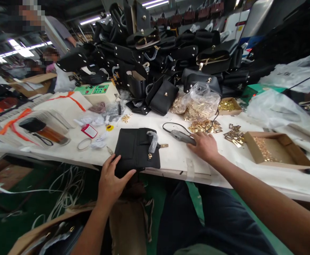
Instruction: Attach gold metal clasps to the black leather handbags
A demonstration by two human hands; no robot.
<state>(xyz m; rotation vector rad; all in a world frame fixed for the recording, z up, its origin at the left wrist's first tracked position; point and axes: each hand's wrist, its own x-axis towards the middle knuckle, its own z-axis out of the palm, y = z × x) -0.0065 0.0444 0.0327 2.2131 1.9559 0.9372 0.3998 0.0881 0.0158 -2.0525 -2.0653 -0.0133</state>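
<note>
A black handbag (125, 147) lies flat near the table's front edge. Its handle is wrapped in clear plastic (153, 141), and a gold metal plate (164, 145) sticks out from its right side. At the bag's near left corner, my left hand (112, 182) grips the edge with fingers on top and thumb along the front. My right hand (205, 146) is closed around the rear of a grey corded electric screwdriver (180, 135), which rests on the table with its tip pointing left. Gold metal plates (204, 125) lie in a pile just beyond my right hand.
Black bags (162, 95) are heaped along the back. A cardboard tray (279, 150) of small metal parts stands right. Bagged fittings (201, 102), a green control box (99, 90), a bottle (46, 131) and bundled white sheets (62, 102) sit around. Below left is an open carton (56, 225).
</note>
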